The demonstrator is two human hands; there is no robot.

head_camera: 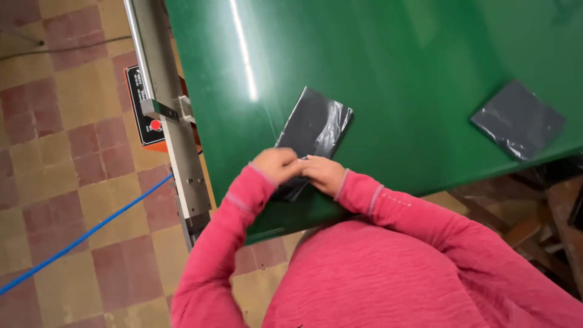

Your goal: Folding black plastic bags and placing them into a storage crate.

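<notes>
A dark grey item wrapped in clear plastic film [314, 126] lies on the green conveyor belt [388, 67], near its front edge. My left hand [276, 165] and my right hand [323, 174] meet at the packet's near end, fingers curled and pinching the plastic there. Both arms wear pink sleeves. The near end of the packet is hidden under my hands.
A second wrapped dark packet [517, 119] lies on the belt at the far right. A metal rail [164, 109] with a black and orange control box and red button [146, 115] runs along the belt's left side. A blue cable [85, 237] crosses the tiled floor.
</notes>
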